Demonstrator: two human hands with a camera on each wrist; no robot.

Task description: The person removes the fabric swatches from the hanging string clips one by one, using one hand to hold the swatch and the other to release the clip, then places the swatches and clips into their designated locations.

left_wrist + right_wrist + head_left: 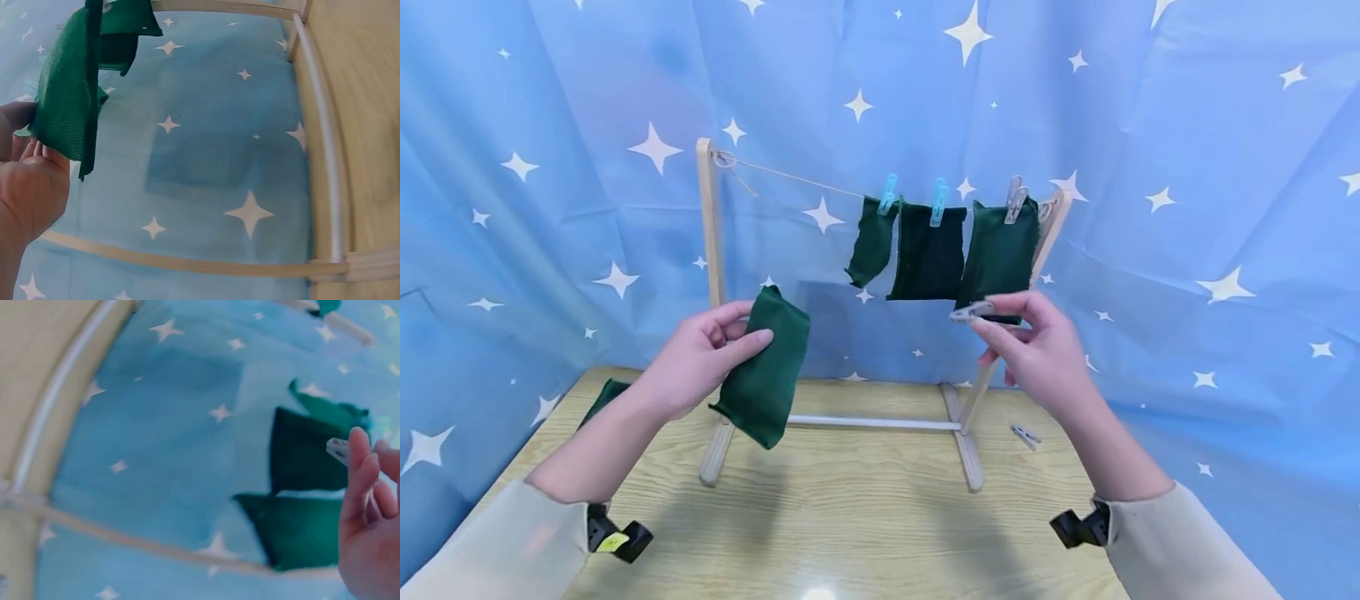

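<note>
In the head view my left hand [703,358] pinches a dark green cloth piece [775,367] between thumb and fingers, in front of the rack's left post. My right hand [1037,346] pinches a grey clothespin [972,312] by thumb and fingertips, in front of the hanging cloths. Several green cloths hang side by side from the string [797,177]. A blue clothespin [887,194] grips the narrow left one, another blue clothespin [938,202] the middle one [930,258]. Two grey clothespins [1016,202] sit on the right cloth [1000,250]. In the left wrist view the held cloth [69,87] hangs edge-on.
The wooden rack [709,225] stands on a wood-grain table [865,517], with a white bar [872,422] low between its feet. A loose grey clothespin [1025,436] lies at the right. More green cloth [604,398] lies behind my left forearm. A starry blue curtain [1225,208] hangs behind.
</note>
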